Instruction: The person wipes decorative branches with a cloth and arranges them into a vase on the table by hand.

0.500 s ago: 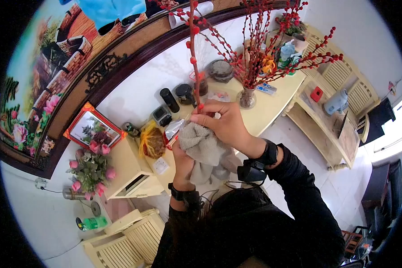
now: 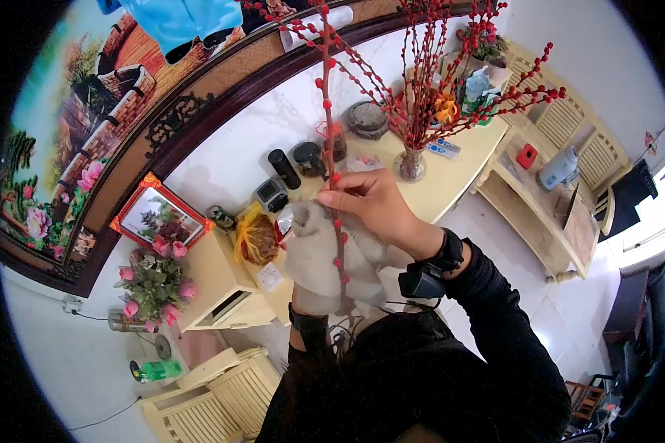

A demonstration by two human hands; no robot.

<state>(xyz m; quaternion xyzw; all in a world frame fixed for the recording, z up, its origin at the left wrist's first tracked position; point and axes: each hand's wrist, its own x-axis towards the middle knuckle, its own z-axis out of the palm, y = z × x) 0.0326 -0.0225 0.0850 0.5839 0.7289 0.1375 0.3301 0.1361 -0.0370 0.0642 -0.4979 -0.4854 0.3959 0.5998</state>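
My right hand (image 2: 373, 203) pinches a long branch with red berries (image 2: 326, 88) between thumb and fingers. The branch stands nearly upright, and its lower end runs down in front of a grey cloth (image 2: 309, 255) towards my body. The cloth is draped over my left hand, hiding its fingers; only the wrist with a black band (image 2: 310, 331) shows below it. Beyond the right hand, a glass vase (image 2: 409, 164) on the cream table (image 2: 462, 171) holds several similar red-berried branches.
Behind the cloth are a yellow-netted bundle (image 2: 256, 238), a small clock-like device (image 2: 271, 195), a black cylinder (image 2: 284, 168) and a dark jar (image 2: 308, 158). A framed photo (image 2: 161, 214) and pink flowers (image 2: 155, 284) stand left. A kettle (image 2: 559, 168) sits on the right-hand table.
The branch has come down in front of the cloth, its lower part now showing. The cloth has spread over my left hand, whose fingers were visible before.
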